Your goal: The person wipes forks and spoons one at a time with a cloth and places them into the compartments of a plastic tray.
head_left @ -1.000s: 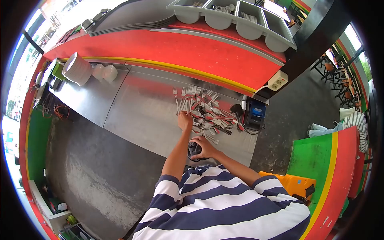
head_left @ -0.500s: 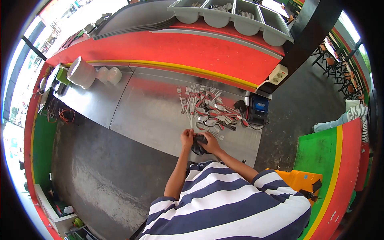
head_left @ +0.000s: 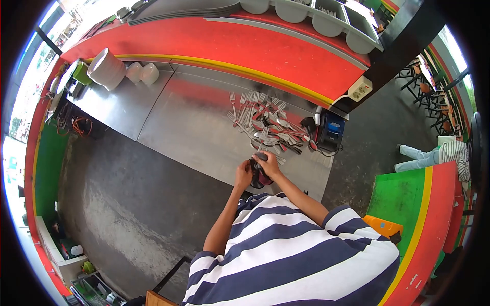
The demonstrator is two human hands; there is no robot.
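A dark cloth [head_left: 256, 177] is bunched between my two hands, low over the near edge of the metal counter. My right hand [head_left: 269, 164] is closed on its upper part. Closed at the cloth's left side is my left hand [head_left: 244, 174]; whatever its fingers cover is hidden. A fork [head_left: 263, 135] points up and away just above the cloth, its lower end out of sight behind my right hand. Beyond, forks and spoons [head_left: 278, 125] lie in a loose pile, most fork tines pointing to the back.
A blue-and-black device [head_left: 331, 133] stands right of the cutlery. White bowls [head_left: 106, 70] are stacked at the counter's left end. Behind rises a red ledge [head_left: 229, 43] bearing a grey cutlery tray [head_left: 326, 25]. A person in light trousers [head_left: 416, 155] is at the far right.
The fork held upright at my left hand is no longer there. My right hand has moved up and slightly right with the cloth. The camera view has shifted a little.
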